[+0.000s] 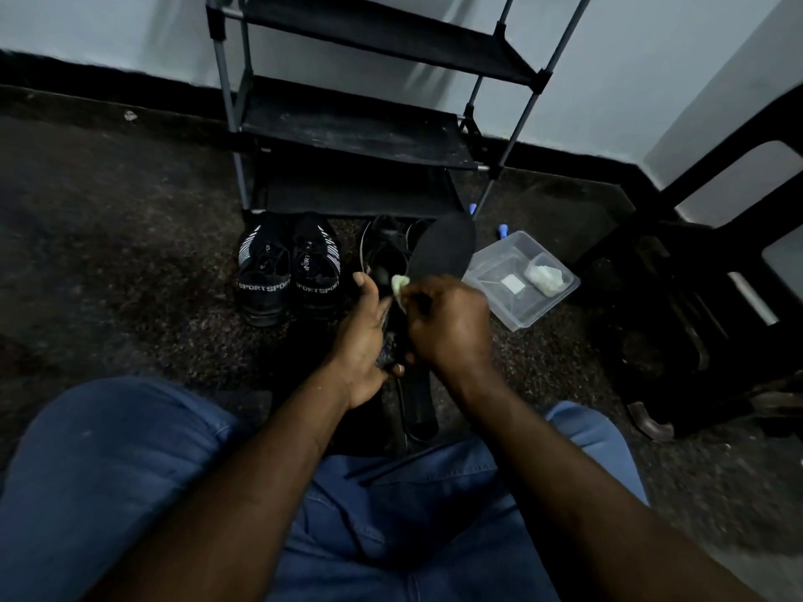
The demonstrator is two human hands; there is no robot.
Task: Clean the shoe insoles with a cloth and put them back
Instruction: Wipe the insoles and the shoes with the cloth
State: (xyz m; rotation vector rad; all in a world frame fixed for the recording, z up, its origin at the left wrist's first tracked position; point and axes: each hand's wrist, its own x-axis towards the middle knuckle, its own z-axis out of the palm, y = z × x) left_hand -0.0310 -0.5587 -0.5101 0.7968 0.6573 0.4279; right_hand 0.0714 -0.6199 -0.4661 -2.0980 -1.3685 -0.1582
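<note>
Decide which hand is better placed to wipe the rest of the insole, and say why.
Right. The right hand pinches the cloth against the insole; the left hand grips the insole's lower end, steadying it.

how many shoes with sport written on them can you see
2. One SPORT shoe sits on the floor before the rack; the other SPORT shoe stands beside it, nearer the left hand. Dark shoes behind the held insole are partly hidden, no lettering visible.
</note>
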